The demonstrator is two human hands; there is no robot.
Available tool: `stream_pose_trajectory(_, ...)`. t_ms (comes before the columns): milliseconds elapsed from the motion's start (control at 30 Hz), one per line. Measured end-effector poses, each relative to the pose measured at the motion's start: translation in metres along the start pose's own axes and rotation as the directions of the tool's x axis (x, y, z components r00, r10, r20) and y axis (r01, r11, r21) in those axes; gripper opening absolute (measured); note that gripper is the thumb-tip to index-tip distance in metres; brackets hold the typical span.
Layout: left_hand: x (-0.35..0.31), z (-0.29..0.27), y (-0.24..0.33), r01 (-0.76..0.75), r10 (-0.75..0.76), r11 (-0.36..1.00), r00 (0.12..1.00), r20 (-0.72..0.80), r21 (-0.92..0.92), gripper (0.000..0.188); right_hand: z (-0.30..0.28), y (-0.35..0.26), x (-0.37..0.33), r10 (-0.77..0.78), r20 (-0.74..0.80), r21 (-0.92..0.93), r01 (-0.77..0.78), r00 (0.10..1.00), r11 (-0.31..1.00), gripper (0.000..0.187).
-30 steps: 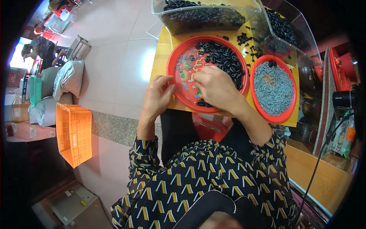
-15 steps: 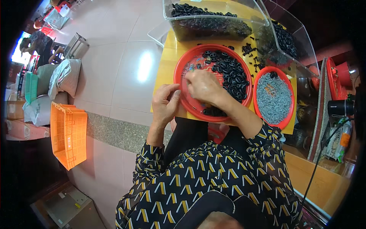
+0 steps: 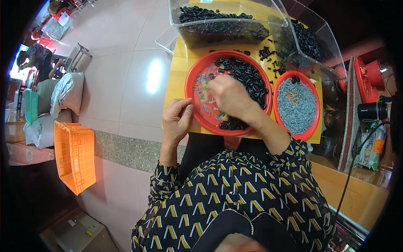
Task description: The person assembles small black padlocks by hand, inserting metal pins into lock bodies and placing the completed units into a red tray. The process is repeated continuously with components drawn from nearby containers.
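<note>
A round red tray (image 3: 189,80) with a printed bottom holds a heap of small black oval pieces (image 3: 254,86) on its right side. Small silvery metal pieces (image 3: 198,87) lie along its left side. My right hand (image 3: 231,97) is over the middle of this tray, fingers curled together and slightly blurred; their tips and anything in them are hidden. At the tray's left rim is my left hand (image 3: 176,119), fingers bent and thumb close to the index finger. Whatever may lie between them is too small to make out.
Right of the tray, a smaller red tray (image 3: 276,107) holds many small metal pieces (image 3: 298,109). Clear plastic bins (image 3: 226,31) of black parts stand at the back of the yellow table (image 3: 176,71). An orange basket (image 3: 75,155) is on the floor at left; a person (image 3: 40,61) sits beyond.
My right hand has moved from the tray's left side toward the black pieces, uncovering the metal pieces. My left hand stays by the rim, its thumb slightly lower. The view has shifted slightly.
</note>
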State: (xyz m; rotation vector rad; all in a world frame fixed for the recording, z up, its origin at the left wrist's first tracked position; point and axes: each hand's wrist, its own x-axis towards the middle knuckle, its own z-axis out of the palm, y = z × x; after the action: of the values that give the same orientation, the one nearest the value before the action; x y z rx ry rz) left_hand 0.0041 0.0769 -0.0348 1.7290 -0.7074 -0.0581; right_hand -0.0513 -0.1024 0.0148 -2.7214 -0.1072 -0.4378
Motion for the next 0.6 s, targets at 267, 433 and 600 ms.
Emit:
stream_pose_trajectory(267, -0.003, 0.001, -0.003, -0.010, 0.009, 1.000, 1.000, -0.019, -0.017, 0.012, -0.016, -0.012, -0.029, -0.076, 0.104, 0.015, 0.075, 0.992, 0.997, 0.015)
stream_pose_trajectory(433, -0.006, 0.001, -0.004, -0.037, 0.039, 0.997, 0.999, -0.017, 0.062, 0.012, 0.026, -0.016, -0.019, -0.108, 0.034, -0.035, 0.109, 0.994, 0.993, 0.009)
stream_pose_trajectory(600, -0.007, 0.000, -0.004, -0.029, 0.033, 0.997, 0.997, -0.065, 0.071, 0.011, 0.010, 0.013, 0.005, 0.094, -0.065, -0.083, -0.099, 0.993, 0.992, 0.006)
